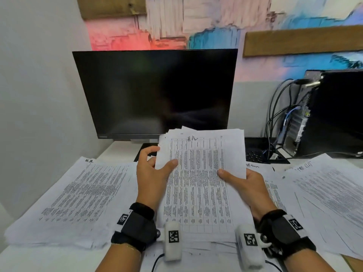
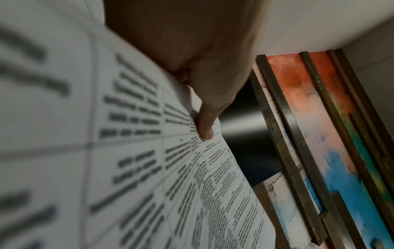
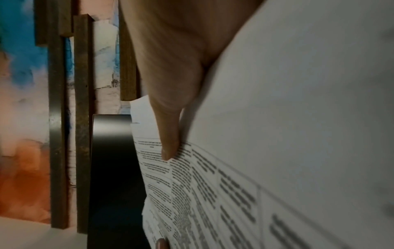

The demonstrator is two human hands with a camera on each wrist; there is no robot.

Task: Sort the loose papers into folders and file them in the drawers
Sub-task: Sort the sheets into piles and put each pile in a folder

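Both hands hold up a stack of printed papers (image 1: pixel 200 179) over the desk, a gridded table on top with "HR" handwritten at its head. My left hand (image 1: pixel 158 161) pinches the stack's left edge, its thumb lying on the front sheet (image 2: pixel 127 151) and its other fingers behind. My right hand (image 1: pixel 235 178) grips the right edge the same way, with its thumb on the printed face (image 3: pixel 213 193). A pile marked "H.R." (image 1: pixel 78 193) lies flat at the left. Another pile (image 1: pixel 324 203) lies at the right, and more sheets (image 1: pixel 261 169) sit under the held stack.
A dark monitor (image 1: pixel 157 93) stands just behind the held papers. A black PC tower (image 1: pixel 337 110) with cables is at the back right, a keyboard (image 1: pixel 255 152) beside it. A grey wall closes the left side. No folders or drawers are in view.
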